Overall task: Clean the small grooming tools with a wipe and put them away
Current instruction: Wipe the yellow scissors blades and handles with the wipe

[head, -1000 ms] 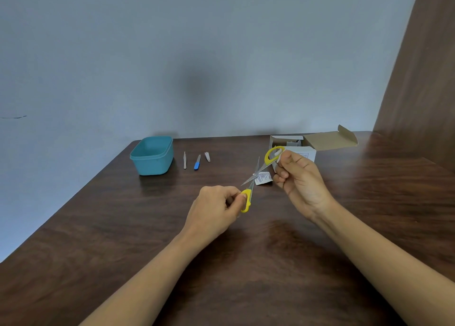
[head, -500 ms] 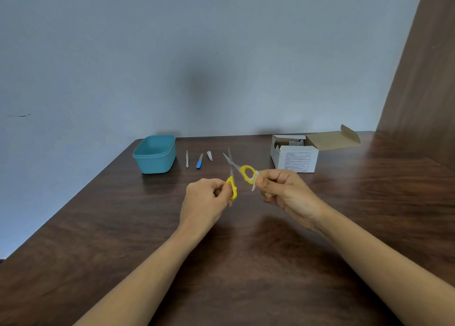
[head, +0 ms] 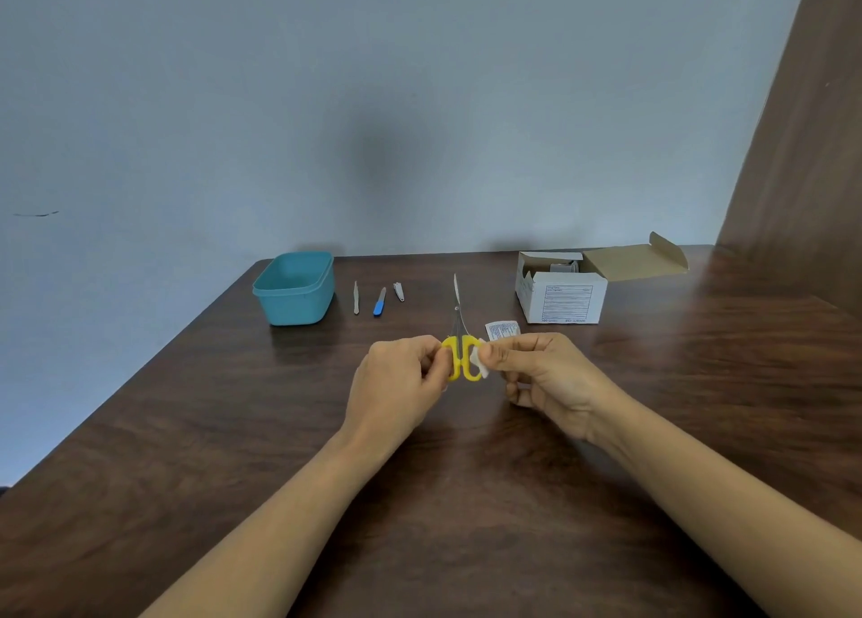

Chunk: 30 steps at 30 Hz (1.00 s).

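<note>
Small scissors [head: 459, 337] with yellow handles point away from me, blades together, held above the table. My left hand [head: 396, 384] pinches the left handle loop. My right hand [head: 541, 375] pinches a small white wipe [head: 479, 362] against the right handle loop. On the table behind lie tweezers [head: 356, 297], a blue-handled file [head: 379, 302] and nail clippers [head: 398, 291], in a row beside a teal tub [head: 295, 288].
A torn wipe wrapper [head: 501, 329] lies on the dark wooden table [head: 466, 501] just beyond my right hand. An open white cardboard box [head: 562, 293] stands at the back right. A brown panel [head: 802, 151] rises on the right, a grey wall behind.
The scissor blades have come together and swung to point straight away from me. Both hands have drawn closer, and the wipe has moved onto the right handle loop.
</note>
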Each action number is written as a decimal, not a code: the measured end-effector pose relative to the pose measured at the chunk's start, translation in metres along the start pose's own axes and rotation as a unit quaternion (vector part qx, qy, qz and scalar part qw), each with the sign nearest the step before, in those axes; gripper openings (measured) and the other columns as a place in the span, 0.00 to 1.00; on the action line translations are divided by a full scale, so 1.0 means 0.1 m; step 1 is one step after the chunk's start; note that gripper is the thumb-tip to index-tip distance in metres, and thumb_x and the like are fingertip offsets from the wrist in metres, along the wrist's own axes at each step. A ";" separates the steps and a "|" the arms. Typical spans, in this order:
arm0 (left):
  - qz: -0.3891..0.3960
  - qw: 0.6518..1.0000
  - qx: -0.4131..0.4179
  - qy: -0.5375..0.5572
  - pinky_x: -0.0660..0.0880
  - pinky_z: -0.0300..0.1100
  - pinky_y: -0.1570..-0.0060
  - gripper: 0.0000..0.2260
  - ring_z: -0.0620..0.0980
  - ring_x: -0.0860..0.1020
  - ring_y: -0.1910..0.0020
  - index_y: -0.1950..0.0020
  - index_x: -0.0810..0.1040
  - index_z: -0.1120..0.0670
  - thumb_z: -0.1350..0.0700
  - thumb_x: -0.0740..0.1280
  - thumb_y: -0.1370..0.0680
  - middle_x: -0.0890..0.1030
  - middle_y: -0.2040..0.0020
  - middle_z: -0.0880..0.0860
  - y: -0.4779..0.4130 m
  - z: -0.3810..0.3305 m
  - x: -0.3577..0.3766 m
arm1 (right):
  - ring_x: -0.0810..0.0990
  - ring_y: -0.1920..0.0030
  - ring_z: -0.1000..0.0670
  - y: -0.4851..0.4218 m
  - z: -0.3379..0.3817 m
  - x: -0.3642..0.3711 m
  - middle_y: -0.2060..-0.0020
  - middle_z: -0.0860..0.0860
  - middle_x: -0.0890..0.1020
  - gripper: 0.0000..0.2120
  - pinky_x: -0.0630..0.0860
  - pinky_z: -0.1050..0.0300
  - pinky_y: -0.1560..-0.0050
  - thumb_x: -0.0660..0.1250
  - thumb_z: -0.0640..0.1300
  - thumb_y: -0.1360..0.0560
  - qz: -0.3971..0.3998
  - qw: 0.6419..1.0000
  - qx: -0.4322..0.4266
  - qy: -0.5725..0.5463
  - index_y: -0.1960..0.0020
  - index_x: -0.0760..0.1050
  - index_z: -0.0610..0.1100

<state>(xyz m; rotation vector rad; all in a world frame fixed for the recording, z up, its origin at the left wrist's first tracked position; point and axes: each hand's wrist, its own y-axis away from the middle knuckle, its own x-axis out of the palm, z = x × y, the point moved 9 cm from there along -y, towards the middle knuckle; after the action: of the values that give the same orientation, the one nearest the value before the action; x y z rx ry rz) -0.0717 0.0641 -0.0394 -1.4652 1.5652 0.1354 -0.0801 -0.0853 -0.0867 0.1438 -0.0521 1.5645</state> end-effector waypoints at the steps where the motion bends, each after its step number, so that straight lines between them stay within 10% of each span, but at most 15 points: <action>1: 0.000 1.000 0.006 -0.001 0.76 0.49 0.63 0.14 0.46 0.77 0.70 0.66 0.78 0.52 0.53 0.63 0.21 0.79 0.72 0.47 0.00 -0.01 0.00 | 0.67 0.71 0.56 0.01 0.00 -0.01 0.64 0.45 0.73 0.19 0.68 0.64 0.69 0.79 0.51 0.49 -0.008 1.000 -0.001 -0.003 0.62 0.85 0.42; 17: 0.029 0.993 0.066 -0.097 0.74 0.47 0.65 0.13 0.47 0.76 0.67 0.61 0.79 0.52 0.49 0.61 0.21 0.79 0.67 0.48 0.07 -0.25 0.09 | 0.62 0.69 0.51 0.04 0.20 -0.12 0.68 0.44 0.69 0.20 0.65 0.58 0.64 0.76 0.57 0.44 -0.078 0.992 -0.101 0.011 0.60 0.85 0.43; 24: 0.035 0.990 0.028 -0.137 0.70 0.43 0.65 0.13 0.47 0.76 0.65 0.57 0.80 0.50 0.47 0.60 0.20 0.79 0.66 0.47 0.05 -0.16 0.08 | 0.63 0.72 0.55 -0.01 0.12 -0.08 0.72 0.49 0.72 0.07 0.63 0.63 0.69 0.76 0.47 0.38 -0.015 0.998 -0.012 0.058 0.66 0.84 0.43; 30: 0.075 0.990 0.076 -0.092 0.69 0.39 0.67 0.13 0.46 0.75 0.68 0.59 0.79 0.53 0.50 0.61 0.20 0.79 0.67 0.48 0.10 -0.29 0.20 | 0.60 0.67 0.46 0.03 0.23 -0.13 0.71 0.45 0.69 0.17 0.62 0.55 0.64 0.75 0.55 0.41 -0.070 0.989 -0.132 0.014 0.61 0.85 0.43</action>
<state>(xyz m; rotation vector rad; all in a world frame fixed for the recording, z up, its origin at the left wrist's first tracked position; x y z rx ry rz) -0.0919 0.0340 -0.0423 -1.1829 1.4994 0.2264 -0.0821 -0.1013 -0.0655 -0.0811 -0.2214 1.4044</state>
